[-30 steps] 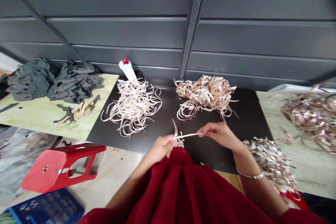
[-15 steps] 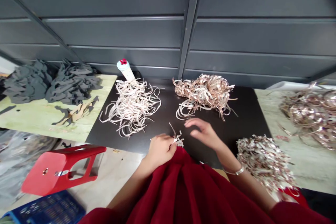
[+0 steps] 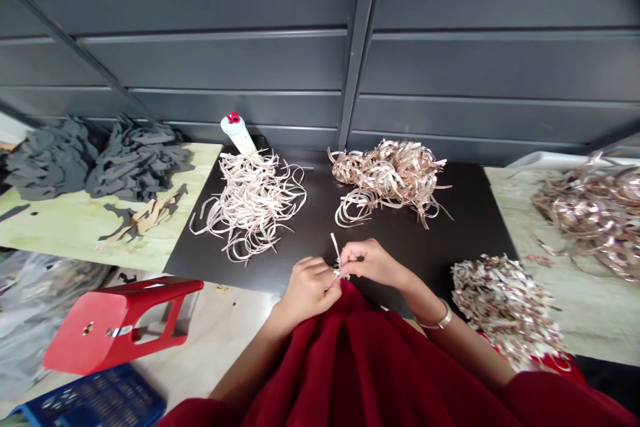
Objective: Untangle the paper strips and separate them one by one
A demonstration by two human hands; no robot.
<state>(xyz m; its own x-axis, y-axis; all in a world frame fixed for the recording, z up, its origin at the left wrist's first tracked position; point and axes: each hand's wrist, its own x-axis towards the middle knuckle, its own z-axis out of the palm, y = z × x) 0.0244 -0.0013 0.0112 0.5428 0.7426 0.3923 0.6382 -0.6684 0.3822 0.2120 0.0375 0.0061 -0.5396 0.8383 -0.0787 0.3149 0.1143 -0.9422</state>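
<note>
- Head view: a thin pale strip [image 3: 334, 247] stands upright, with a small crinkled cluster [image 3: 341, 273] at its base, just above the edge of the black worktop [image 3: 450, 233] and in front of the person's chest.
- Left hand [image 3: 309, 290]: its fingers [image 3: 313, 267] are curled narrowly around the cluster's lower side, holding it.
- Right hand [image 3: 374, 263]: its fingers [image 3: 353, 255] pinch the cluster from the other side, touching the left fingertips. A silver bangle [image 3: 439, 315] sits on that wrist.
- Red sleeves [image 3: 360, 360] fill the bottom of the view.
- On the black worktop: a pale strip pile [image 3: 253, 207] and a coppery strip pile [image 3: 385, 180] lie well apart, both beyond the hands. A white tube [image 3: 240, 137] with a blue-and-red top leans behind the pale pile.
- To the right: a speckled shred pile [image 3: 507, 310] sits just beside the right forearm, and a shiny coppery heap [image 3: 585, 213] lies on a pale worktop [image 3: 510, 307].
- To the left: dark grey cutouts [image 3: 95, 160] and tan cutouts [image 3: 145, 217] lie on a green-tinged worktop [image 3: 50, 233].
- Lower left: a red stool [image 3: 115, 327] lies on its side on the floor, near a blue crate [image 3: 100, 400].
</note>
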